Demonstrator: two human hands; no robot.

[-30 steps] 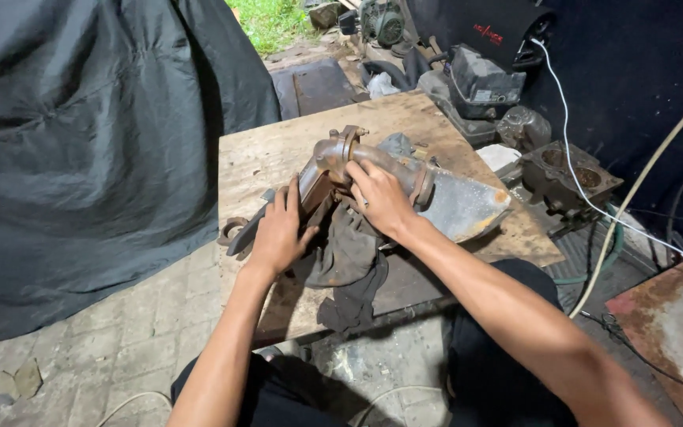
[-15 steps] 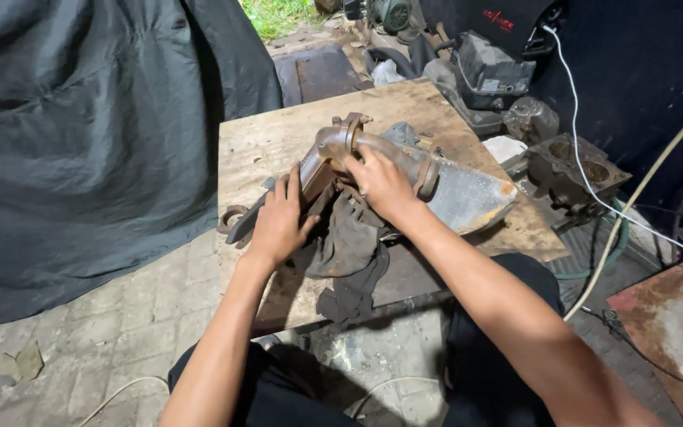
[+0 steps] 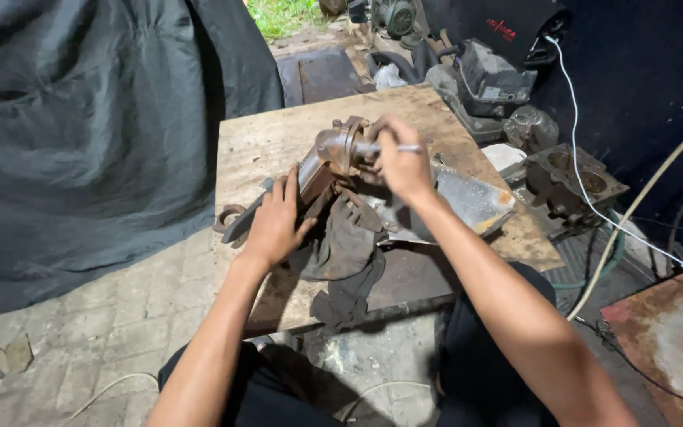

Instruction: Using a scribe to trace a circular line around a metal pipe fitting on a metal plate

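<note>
1. Head view, looking down: a worn wooden board [image 3: 278, 142] serves as the work surface, laid low over a brick-paved floor [image 3: 81, 332].
2. A rusty metal pipe assembly [image 3: 322, 162] with a flanged end lies near the middle of the board, its flange toward the far edge.
3. The left hand [image 3: 274, 221] rests flat against the near side of the assembly, fingers spread and extended, pressing rather than wrapping around it.
4. The right hand [image 3: 401, 162] is raised just above the flanged end, fingers closed around a thin metal rod-shaped tool [image 3: 393, 148]. The tool tip points toward the flange; whether it touches the flange cannot be confirmed because of motion blur.
5. A dark, soiled rag [image 3: 345, 253] lies under and in front of the assembly, hanging over the near edge of the board.
6. A flat grey metal plate [image 3: 472, 202] lies to the right of the assembly, beneath the right forearm.
7. A dark tarpaulin [image 3: 73, 134] covers the area to the left of the board.
8. Engine parts [image 3: 571, 178] and a white cable [image 3: 594, 205] sit beyond the right edge.
</note>
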